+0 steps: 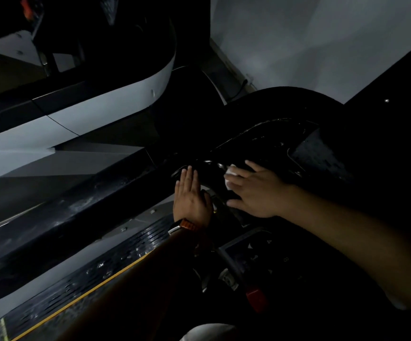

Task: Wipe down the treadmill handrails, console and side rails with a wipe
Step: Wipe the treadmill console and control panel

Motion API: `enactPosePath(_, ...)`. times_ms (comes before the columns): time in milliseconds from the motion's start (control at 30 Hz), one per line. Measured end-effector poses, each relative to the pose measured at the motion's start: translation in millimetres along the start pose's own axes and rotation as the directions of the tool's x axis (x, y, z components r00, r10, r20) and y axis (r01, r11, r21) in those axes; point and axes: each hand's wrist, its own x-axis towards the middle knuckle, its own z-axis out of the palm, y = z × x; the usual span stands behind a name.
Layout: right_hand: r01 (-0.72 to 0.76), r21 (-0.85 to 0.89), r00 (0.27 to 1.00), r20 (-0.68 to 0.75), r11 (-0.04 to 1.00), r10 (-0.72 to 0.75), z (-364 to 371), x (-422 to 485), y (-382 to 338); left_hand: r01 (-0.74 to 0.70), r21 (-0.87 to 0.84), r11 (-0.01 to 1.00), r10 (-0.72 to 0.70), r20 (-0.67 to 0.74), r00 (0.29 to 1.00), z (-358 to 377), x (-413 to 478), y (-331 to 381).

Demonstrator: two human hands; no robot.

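While L hand [191, 195] lies flat, R hand [256, 190], fingers spread, pins wipe [230, 172] beneath.

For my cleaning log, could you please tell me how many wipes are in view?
1: a white wipe under the right hand on the dark treadmill; others may be hidden in shadow.

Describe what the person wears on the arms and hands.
Both hands are bare, without gloves. The left hand has a watch at its wrist, orange strap, pale case. The right hand and its forearm show no sleeve; no ring is visible in the dim light.
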Motion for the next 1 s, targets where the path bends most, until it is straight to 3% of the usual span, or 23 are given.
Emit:
enactPosePath(67,0.082,-0.015,0.995,-0.049,0.996,-0.083,8.0,-35.7,10.0,0.014,-0.006,1.000,-0.014,-0.003,1.000,-0.6,-0.5,1.1)
enactPosePath(133,0.120,-0.086,0.952,-0.273,0.989,-0.139,23.7,-66.0,21.1,0.022,-0.008,1.000,-0.022,0.002,1.000,-1.6,-1.1,2.1)
enactPosePath(200,0.089,-0.133,0.918,-0.373,0.987,-0.133,36.4,-78.8,25.8,0.020,-0.010,1.000,-0.020,0.007,1.000,-2.8,-2.0,1.4)
enactPosePath(300,0.093,-0.206,0.951,-0.272,0.974,-0.149,33.0,-40.7,19.4,0.030,-0.010,1.000,-0.030,0.002,1.000,-2.7,-2.9,2.3)
enactPosePath(400,0.027,-0.158,0.997,-0.071,0.987,-0.038,6.9,21.8,1.8,0.058,-0.002,0.998,-0.058,-0.026,0.998,-3.2,-3.8,3.4)
enactPosePath(600,-0.049,-0.403,0.996,-0.091,0.914,0.013,11.9,78.9,-20.6,0.077,-0.008,0.997,-0.077,-0.032,0.997,-1.5,-6.1,4.4)
enactPosePath(733,-0.038,-0.343,0.993,-0.115,0.938,-0.002,11.5,59.1,-14.2,0.067,-0.009,0.998,-0.067,-0.035,0.997,-1.5,-5.9,3.9)
enactPosePath(867,0.080,-0.246,0.995,-0.043,0.966,-0.093,20.0,8.1,1.6,0.069,-0.008,0.998,-0.069,-0.026,0.997,-1.6,-6.0,3.8)
enactPosePath(1000,0.195,-0.260,0.975,-0.051,0.946,-0.215,22.1,-35.0,17.4,0.071,0.008,0.997,-0.071,-0.009,0.997,-1.8,-6.4,3.9)
